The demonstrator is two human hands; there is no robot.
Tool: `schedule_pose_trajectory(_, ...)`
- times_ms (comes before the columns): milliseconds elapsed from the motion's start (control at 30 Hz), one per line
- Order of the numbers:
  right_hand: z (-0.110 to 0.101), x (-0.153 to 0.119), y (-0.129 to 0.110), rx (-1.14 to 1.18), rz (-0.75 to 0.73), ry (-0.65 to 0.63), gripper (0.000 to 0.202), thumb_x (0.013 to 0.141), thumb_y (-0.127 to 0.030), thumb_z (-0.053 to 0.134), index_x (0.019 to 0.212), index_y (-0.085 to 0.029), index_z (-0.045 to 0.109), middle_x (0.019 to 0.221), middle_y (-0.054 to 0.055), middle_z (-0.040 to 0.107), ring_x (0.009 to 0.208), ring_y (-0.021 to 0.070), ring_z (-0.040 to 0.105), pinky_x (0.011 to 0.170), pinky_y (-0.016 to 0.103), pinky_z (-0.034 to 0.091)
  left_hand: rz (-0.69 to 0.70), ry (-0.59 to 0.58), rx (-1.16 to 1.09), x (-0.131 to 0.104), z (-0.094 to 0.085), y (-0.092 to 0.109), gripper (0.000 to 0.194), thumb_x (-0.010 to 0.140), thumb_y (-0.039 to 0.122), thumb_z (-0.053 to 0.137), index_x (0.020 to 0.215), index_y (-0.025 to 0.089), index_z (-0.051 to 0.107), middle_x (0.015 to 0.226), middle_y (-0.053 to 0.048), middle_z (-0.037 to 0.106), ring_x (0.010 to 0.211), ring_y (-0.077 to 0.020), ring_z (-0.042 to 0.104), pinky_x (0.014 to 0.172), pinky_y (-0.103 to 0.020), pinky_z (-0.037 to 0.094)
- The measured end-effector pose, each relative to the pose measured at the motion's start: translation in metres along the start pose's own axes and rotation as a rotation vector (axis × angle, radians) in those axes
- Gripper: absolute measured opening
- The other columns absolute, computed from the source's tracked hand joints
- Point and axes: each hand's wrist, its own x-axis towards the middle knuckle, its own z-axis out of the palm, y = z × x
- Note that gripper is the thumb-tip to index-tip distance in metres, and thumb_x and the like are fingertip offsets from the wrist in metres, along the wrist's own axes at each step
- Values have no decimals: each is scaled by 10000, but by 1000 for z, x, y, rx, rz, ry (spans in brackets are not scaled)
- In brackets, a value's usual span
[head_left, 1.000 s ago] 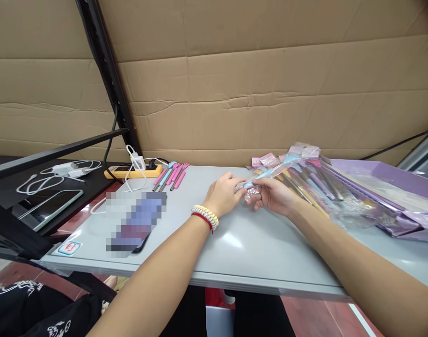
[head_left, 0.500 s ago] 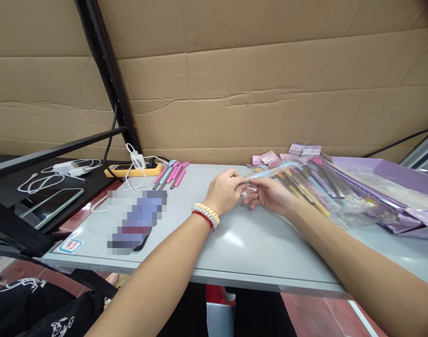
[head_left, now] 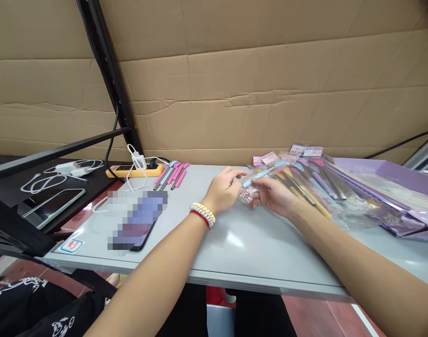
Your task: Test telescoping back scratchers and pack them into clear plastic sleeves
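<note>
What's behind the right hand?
Packaged tools show beyond the right hand, with yellow handles and a purple handle among them. Whatever sits directly behind the hand and forearm is covered.

One head-worn camera supplies the view. Position: above the near edge of the desk (head_left: 263, 248), at close range. Direction: forward and down, across the left hand (head_left: 221, 189) and right hand (head_left: 275, 194), to the far edge and cardboard wall (head_left: 217, 126). Coverage includes the near left corner; the frame crops the desk at right.
</note>
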Motion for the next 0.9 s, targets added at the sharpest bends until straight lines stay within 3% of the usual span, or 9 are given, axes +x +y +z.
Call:
schedule_pose_trajectory(167,-4,1,0,-34,-22,8,110,751,-226,549,758,-145,624,699,91,684,496,158,594,403,251,465,96,-181,45,0,-10,-13,570,649,44,517,1193,211,551,1196,-64,510,1071,-178,515,914,-301,458)
schedule_pose_trajectory(300,-7,-1,-3,-76,-41,12,120,732,-215,543,770,-142,630,695,96,683,515,159,599,413,241,450,97,-233,124,-2,-9,-24,726,634,28,548,1330,207,443,1246,-90,471,1113,-201,497,976,-331,430)
schedule_pose_trajectory(467,-5,-1,-2,-89,-41,2,114,707,-224,558,745,-145,629,679,87,675,516,157,597,420,239,457,79,-211,79,-2,-5,-27,648,744,77,564,1354,250,430,1188,-56,526,936,-141,548,881,-287,468)
schedule_pose_trajectory(600,-3,2,3,-118,-26,8,124,682,-216,574,734,-128,645,652,81,661,492,157,588,403,241,451,111,-195,36,-1,-5,-24,425,807,143,585,1225,221,574,1054,-38,599,841,-126,545,812,-268,473)
schedule_pose_trajectory(700,-2,2,5,-113,-37,19,118,655,-193,586,728,-126,650,670,77,663,482,151,578,394,247,451,121,-177,14,0,-4,-22,360,798,224,654,1157,201,636,955,-34,592,787,-120,535,779,-262,472)
schedule_pose_trajectory(900,-3,2,5,-120,-23,-20,58,608,-188,600,597,-131,605,593,73,630,496,151,581,418,242,456,97,-176,-73,0,1,-20,215,774,235,699,988,237,723,853,-4,545,740,-106,527,759,-254,457)
